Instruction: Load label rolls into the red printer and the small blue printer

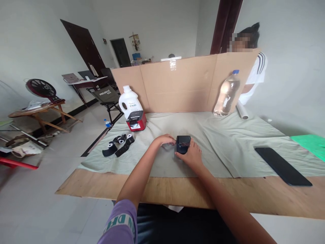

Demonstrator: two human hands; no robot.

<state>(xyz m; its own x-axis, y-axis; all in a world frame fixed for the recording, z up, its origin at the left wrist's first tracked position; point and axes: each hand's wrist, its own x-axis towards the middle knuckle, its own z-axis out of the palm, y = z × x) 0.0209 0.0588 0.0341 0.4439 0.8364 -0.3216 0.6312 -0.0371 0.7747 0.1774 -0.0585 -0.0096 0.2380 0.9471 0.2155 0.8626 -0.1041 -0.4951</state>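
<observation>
A small black printer (182, 148), box-shaped, rests on the grey-green cloth in front of me. My right hand (192, 154) grips its right side and front edge, thumb across the near face and fingers round the far side. On the opposite side, my left hand (167, 139) has its fingers bent together with the tips against the printer's left edge. What lies under those fingertips is hidden. To the left stands a red and black printer (137, 121). Several rolls of paper with black outer wrap (124, 145) lie in front of it, partly unrolled.
A white jug (129, 101) stands behind the red printer. A cardboard screen (177, 88) closes off the back, with a large clear bottle (227, 95) and a white roll (242, 111) at right. A dark flat slab (281, 166) lies near right. Behind the screen is a person (256, 67).
</observation>
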